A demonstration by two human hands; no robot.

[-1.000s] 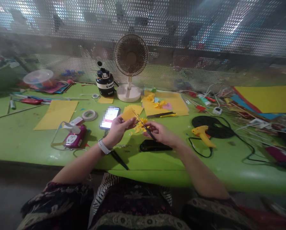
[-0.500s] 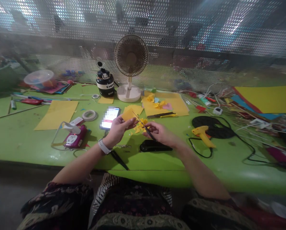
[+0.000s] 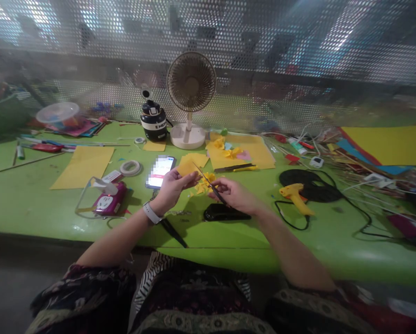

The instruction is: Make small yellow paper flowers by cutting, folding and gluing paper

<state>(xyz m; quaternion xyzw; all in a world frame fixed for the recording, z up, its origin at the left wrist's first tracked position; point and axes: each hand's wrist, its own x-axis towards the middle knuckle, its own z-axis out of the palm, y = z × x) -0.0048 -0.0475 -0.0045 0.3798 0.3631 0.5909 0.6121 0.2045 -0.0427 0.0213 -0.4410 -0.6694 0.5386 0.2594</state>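
My left hand (image 3: 173, 188), with a pale watch on its wrist, pinches a small piece of yellow paper (image 3: 186, 168) between thumb and fingers. Closed around a slim, dark, pointed pair of scissors (image 3: 213, 186), my right hand (image 3: 233, 194) is just to the right. The scissors' tip points up and left, at the paper's right edge; whether the blades are apart I cannot tell. Folded yellow paper pieces (image 3: 204, 185) lie on the green table (image 3: 263, 241) behind the hands. Below the right hand lies a black stapler-like object (image 3: 225, 212).
A phone (image 3: 158, 172), tape roll (image 3: 130, 168) and purple power socket (image 3: 109, 198) lie left. A fan (image 3: 190, 86) and a bottle (image 3: 154, 123) stand behind. On the right are a yellow glue gun (image 3: 296, 197) with a cord and a black coil (image 3: 312, 184).
The view has shifted very slightly. Both hands keep their hold and nearly the same place, with the scissors' tip still at the paper.
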